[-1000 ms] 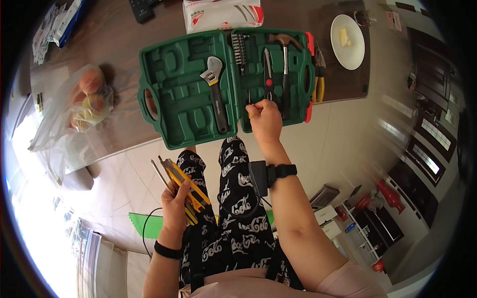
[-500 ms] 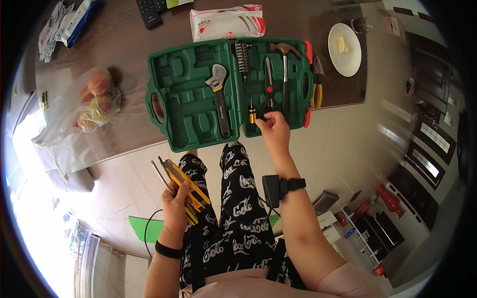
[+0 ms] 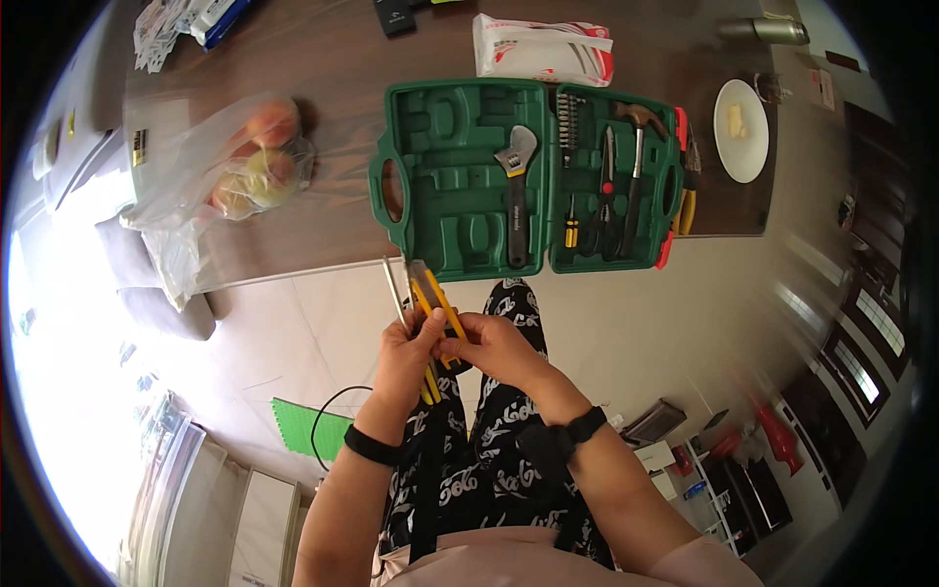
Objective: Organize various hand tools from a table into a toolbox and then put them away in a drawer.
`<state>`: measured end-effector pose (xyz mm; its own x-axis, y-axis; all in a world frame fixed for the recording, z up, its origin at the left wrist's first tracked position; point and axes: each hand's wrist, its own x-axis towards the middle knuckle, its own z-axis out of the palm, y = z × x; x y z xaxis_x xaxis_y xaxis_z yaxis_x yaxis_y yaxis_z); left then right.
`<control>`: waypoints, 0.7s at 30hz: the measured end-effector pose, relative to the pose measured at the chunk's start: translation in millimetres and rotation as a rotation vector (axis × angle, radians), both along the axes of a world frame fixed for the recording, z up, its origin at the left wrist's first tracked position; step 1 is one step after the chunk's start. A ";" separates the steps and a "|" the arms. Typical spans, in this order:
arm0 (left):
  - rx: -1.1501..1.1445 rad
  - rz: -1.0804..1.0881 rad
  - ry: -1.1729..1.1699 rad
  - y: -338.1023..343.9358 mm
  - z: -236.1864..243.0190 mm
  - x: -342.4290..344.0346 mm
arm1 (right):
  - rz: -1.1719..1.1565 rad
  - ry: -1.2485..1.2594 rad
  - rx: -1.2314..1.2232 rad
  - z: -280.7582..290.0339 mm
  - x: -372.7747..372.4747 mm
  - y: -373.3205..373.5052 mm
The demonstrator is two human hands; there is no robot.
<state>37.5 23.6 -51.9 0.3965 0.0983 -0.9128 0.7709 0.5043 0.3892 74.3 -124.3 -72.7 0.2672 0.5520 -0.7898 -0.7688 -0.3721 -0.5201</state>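
My left hand (image 3: 401, 362) is closed round a bundle of yellow-handled tools: a utility knife (image 3: 428, 288) and slim metal-shafted tools (image 3: 391, 288), likely screwdrivers. My right hand (image 3: 497, 347) has met it from the right, thumb and fingers closed on the utility knife's lower part. Beyond both hands, at the table edge, lies an open green tool case (image 3: 450, 171). It holds an adjustable wrench (image 3: 517, 201) in the left half and, in the right, a bit set (image 3: 568, 127), a hammer (image 3: 638, 161), black scissor-like tools (image 3: 608, 186) and a small yellow screwdriver (image 3: 571, 231).
A fruit bag (image 3: 259, 171) lies left on the dark table (image 3: 347, 137). Behind the case are a white-red pack (image 3: 543, 49), a remote (image 3: 394, 18) and packets (image 3: 166, 29). A plate with pale food (image 3: 740, 147) and a steel flask (image 3: 782, 31) sit right. My legs are below.
My right hand has left the small screwdriver in the case and moved down-left onto the tools in my left hand. My left hand is higher and further right, and the view has shifted.
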 end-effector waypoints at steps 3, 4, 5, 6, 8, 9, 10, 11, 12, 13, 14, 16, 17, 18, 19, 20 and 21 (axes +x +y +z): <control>-0.001 -0.052 -0.035 7.3 -1.7 -2.4 | 0.133 -0.047 -0.049 7.7 13.2 4.9; 0.024 -0.031 -0.018 8.9 -2.8 -3.6 | 0.138 -0.047 -0.051 3.7 13.4 4.0; 0.047 -0.012 -0.001 10.0 -3.1 -4.7 | 0.083 -0.051 -0.066 -1.7 11.5 1.3; 0.032 0.006 -0.008 12.0 -4.7 -6.0 | 0.029 -0.054 -0.080 -6.4 10.4 -1.2; 0.027 0.001 0.006 17.1 -7.5 -11.8 | -0.014 -0.059 -0.115 -13.8 10.9 -7.3; 0.021 -0.007 0.018 18.7 -9.3 -14.2 | -0.062 -0.066 -0.151 -18.2 10.0 -10.5; 0.017 -0.012 0.018 20.3 -11.2 -16.5 | -0.220 -0.096 -0.128 -31.1 1.2 -14.9; 0.019 -0.008 0.019 23.1 -11.3 -18.7 | -0.216 -0.095 -0.127 -32.8 0.6 -14.2; 0.029 -0.012 0.027 25.7 -11.1 -20.5 | -0.267 -0.132 -0.154 -34.6 0.6 -13.9; 0.040 -0.016 0.034 27.7 -10.8 -22.1 | -0.318 -0.170 -0.181 -36.1 1.0 -14.0; 0.042 -0.013 0.034 29.5 -11.8 -24.7 | -0.305 -0.163 -0.202 -34.8 3.8 -13.1; 0.035 0.001 0.036 32.9 -15.3 -30.2 | -0.258 -0.201 -0.197 -38.4 8.0 -5.9; 0.037 0.002 0.036 33.4 -16.9 -31.1 | -0.214 -0.239 -0.198 -38.5 12.3 -0.5; 0.040 0.005 0.043 33.2 -18.2 -31.5 | -0.172 -0.273 -0.229 -35.3 18.1 7.7; 0.044 0.007 0.051 33.2 -19.0 -31.6 | -0.171 -0.272 -0.227 -39.6 19.9 15.0; 0.044 0.007 0.049 32.2 -20.1 -30.1 | -0.151 -0.316 -0.254 -44.3 22.3 20.1; 0.048 0.010 0.048 31.1 -21.3 -28.4 | -0.132 -0.359 -0.282 -50.0 24.0 24.9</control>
<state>9.1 54.7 -73.2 0.3508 0.1458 -0.9250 0.7845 0.4936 0.3753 98.3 -99.4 -122.8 0.6042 0.2723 -0.7488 -0.6090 -0.4481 -0.6544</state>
